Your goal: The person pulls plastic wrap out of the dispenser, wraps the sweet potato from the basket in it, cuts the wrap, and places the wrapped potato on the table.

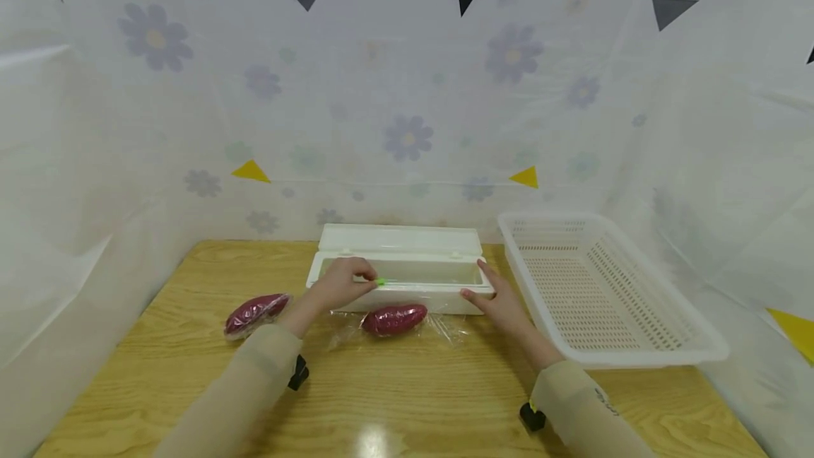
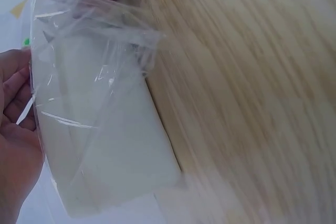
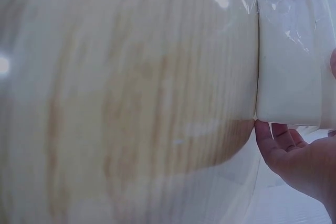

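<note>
A long white cling film box [image 1: 420, 297] stands at the back of the table with its lid [image 1: 400, 239] raised. My left hand [image 1: 340, 285] pinches a small green slide cutter [image 1: 380, 281] on the box's front edge. At the box's right end my right hand [image 1: 502, 302] grips it, thumb at the front and fingers round the end; the right wrist view shows fingertips against the end wall [image 3: 289, 82]. Clear film [image 1: 448, 331] hangs from the front of the box, with a purple sweet potato [image 1: 396, 320] lying at it.
Left of the left forearm lies another purple sweet potato [image 1: 256, 315], wrapped in film. A white slotted plastic basket [image 1: 642, 359] takes up the right side, close to the right forearm. Behind the table [image 1: 407, 401] hangs a flowered curtain [image 1: 407, 90].
</note>
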The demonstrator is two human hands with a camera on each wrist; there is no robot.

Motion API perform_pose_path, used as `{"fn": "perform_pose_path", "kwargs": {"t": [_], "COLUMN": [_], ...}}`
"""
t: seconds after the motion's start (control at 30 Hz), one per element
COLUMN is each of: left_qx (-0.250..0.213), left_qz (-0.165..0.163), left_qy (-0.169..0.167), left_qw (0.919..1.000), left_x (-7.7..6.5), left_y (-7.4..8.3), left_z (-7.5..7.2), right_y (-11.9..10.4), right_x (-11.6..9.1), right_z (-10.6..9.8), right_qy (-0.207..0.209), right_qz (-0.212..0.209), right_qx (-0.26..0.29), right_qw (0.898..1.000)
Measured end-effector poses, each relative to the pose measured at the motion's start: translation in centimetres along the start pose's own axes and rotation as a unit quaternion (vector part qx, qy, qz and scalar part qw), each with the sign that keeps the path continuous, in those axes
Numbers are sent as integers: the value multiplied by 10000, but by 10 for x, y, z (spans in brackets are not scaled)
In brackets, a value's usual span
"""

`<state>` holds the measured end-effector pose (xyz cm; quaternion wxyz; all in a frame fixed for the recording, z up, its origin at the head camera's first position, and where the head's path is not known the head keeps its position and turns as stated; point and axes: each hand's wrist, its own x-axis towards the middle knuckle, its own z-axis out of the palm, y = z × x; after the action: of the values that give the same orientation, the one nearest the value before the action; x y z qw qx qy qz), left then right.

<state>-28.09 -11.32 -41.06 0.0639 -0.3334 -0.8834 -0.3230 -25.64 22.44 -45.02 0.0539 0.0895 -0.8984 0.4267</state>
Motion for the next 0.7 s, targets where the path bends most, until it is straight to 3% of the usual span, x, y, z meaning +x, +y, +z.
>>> {"fn": "perform_pose_path", "kwargs": {"t": [0.7], "left_qx": [-38], "left_qz": [-115], "left_qy": [107], "left_qw": [9999], "left_x": [-21], "left_y": [-21], "left_z": [-19], "right_y": [5], "right_x": [2], "right_z": [2], "right_qy": [-2], "right_qz": [100], "right_qx": [-37], "right_qw": [9999]}}
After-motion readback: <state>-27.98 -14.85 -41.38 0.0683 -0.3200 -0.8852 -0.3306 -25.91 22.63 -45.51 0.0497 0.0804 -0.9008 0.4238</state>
